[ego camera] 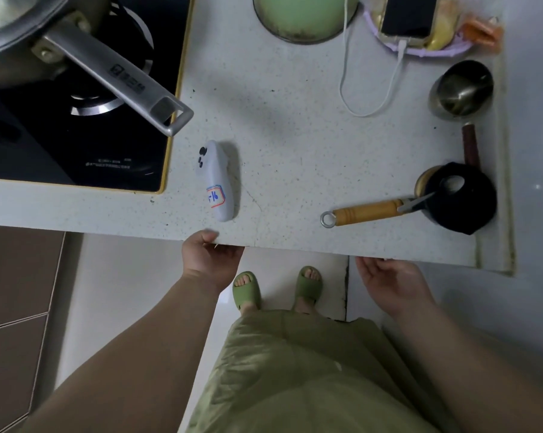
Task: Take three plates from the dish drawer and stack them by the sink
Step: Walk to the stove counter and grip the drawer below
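Both hands sit at the near edge of the speckled white desk (295, 145), low in the view. The left hand (209, 260) curls over the edge, its thumb on top of the desk and its fingers (229, 252) tucked under the lip, so it grips the edge itself and holds no object. The right hand (389, 282) hangs just below the edge further right, palm turned inward, fingers loosely apart and empty; their tips disappear under the desk. No plates and no dish drawer show anywhere in this view; whatever lies under the desk front is hidden.

On the desk, a white handheld controller (220, 181) with a blue-marked label lies just beyond the left hand. To the left is a black hob (76, 145) carrying a steel pan (29, 35) whose long handle reaches out over the desk. At the far edge sit a green bowl (304, 17) and a phone (409, 15) on a lilac dish, with a white cable (370, 89) looping from it. On the right stand a metal cup (462, 89) and a black pot-shaped thing (460, 198), with a wooden-handled tool (367, 212) lying beside it. Below, green slippers (246, 287) stand on pale floor tiles
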